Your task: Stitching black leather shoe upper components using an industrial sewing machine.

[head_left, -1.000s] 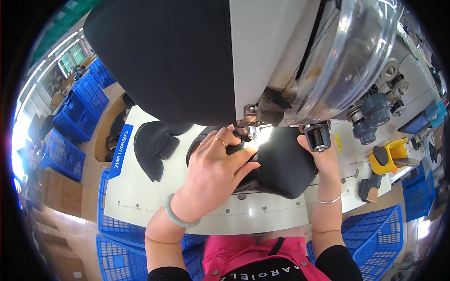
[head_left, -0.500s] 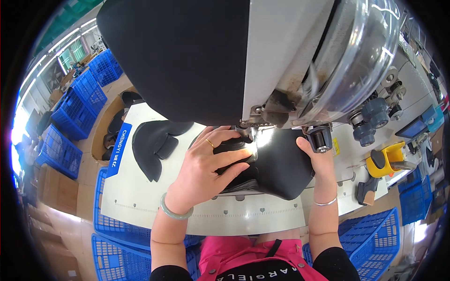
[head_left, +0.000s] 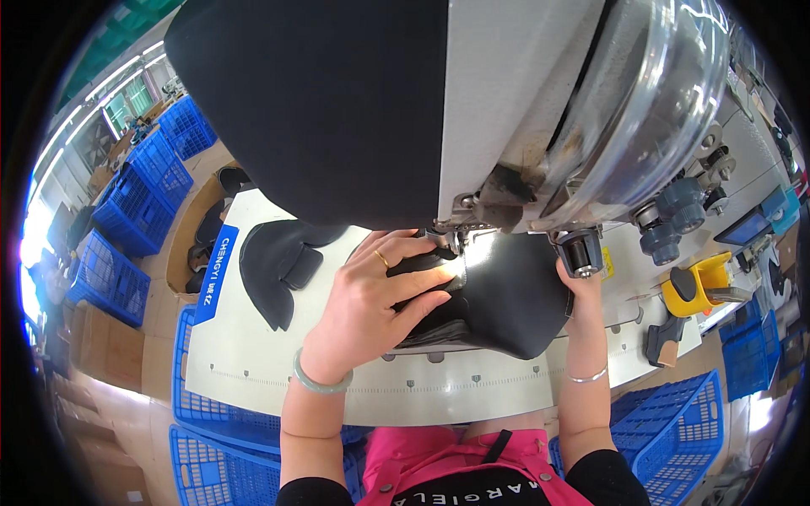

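Lays left hand (head_left: 363, 291) flat on black workpiece (head_left: 523, 304), with fingers stretched out and unclenched, index tip just beside metal presser foot (head_left: 456, 243). Touches workpiece's right edge with right hand (head_left: 584, 291); cannot tell whether grasping, as partly hidden behind dark roller attachment (head_left: 580, 253). Has workpiece on white table (head_left: 472, 401), under sewing machine (head_left: 506, 101), lit brightly near presser foot, with layered folds along near side. Wears gold ring (head_left: 380, 259) and pale green bangle (head_left: 325, 385) on left, silver bracelet (head_left: 589, 376) on right. Has flat, curved black piece (head_left: 261, 274) on table to left, apart from workpiece. Off to right: yellow holder (head_left: 688, 297). Around table: blue crates (head_left: 110, 274).
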`<action>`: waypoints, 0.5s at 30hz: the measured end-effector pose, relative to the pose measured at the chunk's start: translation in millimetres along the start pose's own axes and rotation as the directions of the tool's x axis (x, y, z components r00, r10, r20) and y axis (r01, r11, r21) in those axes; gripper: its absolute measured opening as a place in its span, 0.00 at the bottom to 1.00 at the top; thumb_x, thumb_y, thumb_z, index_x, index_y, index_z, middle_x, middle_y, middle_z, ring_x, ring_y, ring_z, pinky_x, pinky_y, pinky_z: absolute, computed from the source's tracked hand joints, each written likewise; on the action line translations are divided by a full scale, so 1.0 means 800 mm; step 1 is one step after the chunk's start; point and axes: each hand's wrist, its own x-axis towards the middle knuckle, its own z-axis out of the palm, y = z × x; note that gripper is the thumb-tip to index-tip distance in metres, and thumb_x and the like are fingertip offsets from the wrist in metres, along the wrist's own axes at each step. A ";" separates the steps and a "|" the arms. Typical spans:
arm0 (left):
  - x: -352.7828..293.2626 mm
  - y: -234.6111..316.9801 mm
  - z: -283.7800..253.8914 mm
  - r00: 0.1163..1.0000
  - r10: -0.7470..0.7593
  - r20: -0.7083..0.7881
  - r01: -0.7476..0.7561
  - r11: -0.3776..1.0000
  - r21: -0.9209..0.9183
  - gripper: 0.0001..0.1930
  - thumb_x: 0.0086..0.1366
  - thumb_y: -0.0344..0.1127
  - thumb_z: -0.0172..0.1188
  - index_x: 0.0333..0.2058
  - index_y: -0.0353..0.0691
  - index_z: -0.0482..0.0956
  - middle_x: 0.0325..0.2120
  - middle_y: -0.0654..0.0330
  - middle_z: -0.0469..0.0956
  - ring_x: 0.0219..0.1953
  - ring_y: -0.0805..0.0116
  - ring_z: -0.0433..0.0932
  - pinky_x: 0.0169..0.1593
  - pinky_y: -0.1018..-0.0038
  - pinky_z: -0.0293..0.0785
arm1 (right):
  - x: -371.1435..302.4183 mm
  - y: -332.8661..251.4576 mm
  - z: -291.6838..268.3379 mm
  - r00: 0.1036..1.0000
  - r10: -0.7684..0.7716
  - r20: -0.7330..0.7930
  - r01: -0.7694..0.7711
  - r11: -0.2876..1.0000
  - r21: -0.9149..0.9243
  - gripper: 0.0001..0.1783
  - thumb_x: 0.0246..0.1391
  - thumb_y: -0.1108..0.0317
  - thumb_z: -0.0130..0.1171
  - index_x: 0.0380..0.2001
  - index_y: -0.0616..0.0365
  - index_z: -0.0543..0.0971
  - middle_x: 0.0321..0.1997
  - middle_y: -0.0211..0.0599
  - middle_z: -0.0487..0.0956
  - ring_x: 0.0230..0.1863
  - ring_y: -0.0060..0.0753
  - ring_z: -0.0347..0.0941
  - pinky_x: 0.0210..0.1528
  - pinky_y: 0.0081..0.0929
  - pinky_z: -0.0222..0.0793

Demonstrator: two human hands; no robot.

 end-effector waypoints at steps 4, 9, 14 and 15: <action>-0.002 0.000 0.000 1.000 0.016 -0.002 -0.016 0.998 0.054 0.14 0.46 0.31 0.73 0.35 0.39 0.86 0.39 0.51 0.81 0.46 0.49 0.79 0.50 0.62 0.74 | -0.044 0.032 -0.015 0.968 0.003 0.252 -0.047 0.984 0.169 0.31 0.49 0.65 0.68 0.55 0.68 0.71 0.50 0.38 0.79 0.52 0.29 0.75 0.52 0.23 0.70; -0.003 0.011 -0.014 0.999 -0.012 0.040 0.008 0.995 0.096 0.22 0.39 0.27 0.67 0.39 0.43 0.85 0.40 0.51 0.81 0.44 0.51 0.78 0.48 0.64 0.74 | -0.041 0.011 -0.010 0.985 0.011 0.175 0.006 0.996 -0.094 0.28 0.47 0.68 0.70 0.51 0.64 0.73 0.42 0.28 0.78 0.42 0.21 0.73 0.45 0.22 0.68; -0.008 0.040 -0.010 0.984 -0.124 0.129 0.091 0.968 0.236 0.27 0.36 0.25 0.61 0.42 0.45 0.84 0.41 0.57 0.77 0.34 0.60 0.74 0.36 0.70 0.75 | 0.030 -0.008 0.005 0.982 -0.127 -0.139 0.112 0.988 -0.109 0.23 0.50 0.70 0.67 0.49 0.58 0.72 0.40 0.27 0.76 0.40 0.21 0.72 0.40 0.20 0.67; -0.010 0.041 -0.008 0.982 -0.114 0.150 0.067 0.956 0.287 0.27 0.37 0.28 0.64 0.43 0.46 0.84 0.40 0.60 0.73 0.33 0.63 0.73 0.31 0.72 0.74 | 0.040 -0.011 0.006 0.976 -0.105 -0.188 0.079 0.987 -0.141 0.22 0.52 0.70 0.66 0.49 0.56 0.72 0.40 0.28 0.76 0.40 0.22 0.72 0.39 0.21 0.67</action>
